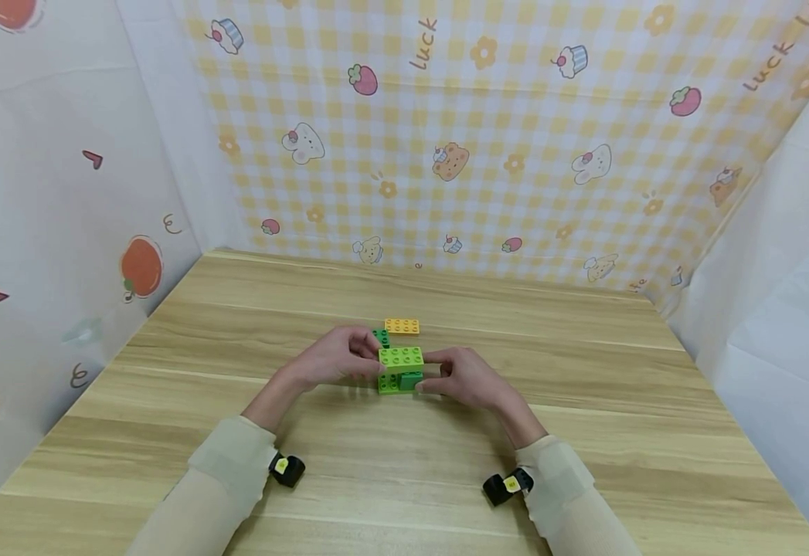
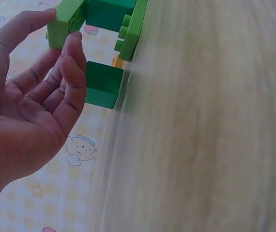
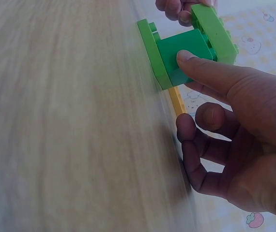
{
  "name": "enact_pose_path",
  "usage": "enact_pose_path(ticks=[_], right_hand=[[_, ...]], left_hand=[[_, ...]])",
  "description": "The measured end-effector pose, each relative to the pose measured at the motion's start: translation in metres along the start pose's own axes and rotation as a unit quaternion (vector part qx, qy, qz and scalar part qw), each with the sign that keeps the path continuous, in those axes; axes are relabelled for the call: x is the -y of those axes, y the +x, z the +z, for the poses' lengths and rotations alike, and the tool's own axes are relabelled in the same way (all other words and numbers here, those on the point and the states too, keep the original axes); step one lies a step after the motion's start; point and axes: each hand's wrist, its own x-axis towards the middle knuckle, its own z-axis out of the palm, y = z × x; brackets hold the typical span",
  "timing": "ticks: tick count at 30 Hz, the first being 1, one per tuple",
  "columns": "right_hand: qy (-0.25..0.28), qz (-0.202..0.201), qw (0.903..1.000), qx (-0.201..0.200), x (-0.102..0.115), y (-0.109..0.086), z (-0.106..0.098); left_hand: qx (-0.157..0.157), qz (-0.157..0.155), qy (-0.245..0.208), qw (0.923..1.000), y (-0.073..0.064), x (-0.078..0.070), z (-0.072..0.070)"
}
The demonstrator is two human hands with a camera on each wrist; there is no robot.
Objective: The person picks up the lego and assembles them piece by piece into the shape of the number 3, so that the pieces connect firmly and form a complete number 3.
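Note:
My left hand (image 1: 334,357) pinches one end of a light green building brick (image 1: 401,358) between thumb and fingers. Beneath that brick is a green brick (image 3: 184,50), which stands on one end of a light green base brick (image 3: 152,55) on the table. In the head view, the upper brick hides part of the green one. With its thumb against the side of the green brick, my right hand (image 1: 465,376) grips it; the fingertip on the far side is hidden. Whether the upper brick is fully seated, I cannot tell.
Behind the stack, a second green brick (image 2: 104,84) lies near my left fingers, partly covered in the head view. A yellow brick (image 1: 402,327) sits farther back on the wooden table (image 1: 404,471). Patterned cloth (image 1: 404,154) hangs along the table's far edge.

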Motion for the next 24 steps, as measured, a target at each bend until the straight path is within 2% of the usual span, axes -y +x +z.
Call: enact_pose_path(ticks=[24], right_hand=[[0.010,-0.007,0.9999,-0.001,0.0004,-0.0004,0.0009]], left_hand=[[0.010,0.007,-0.009,0.9999,-0.0021,-0.0020,0.0014]])
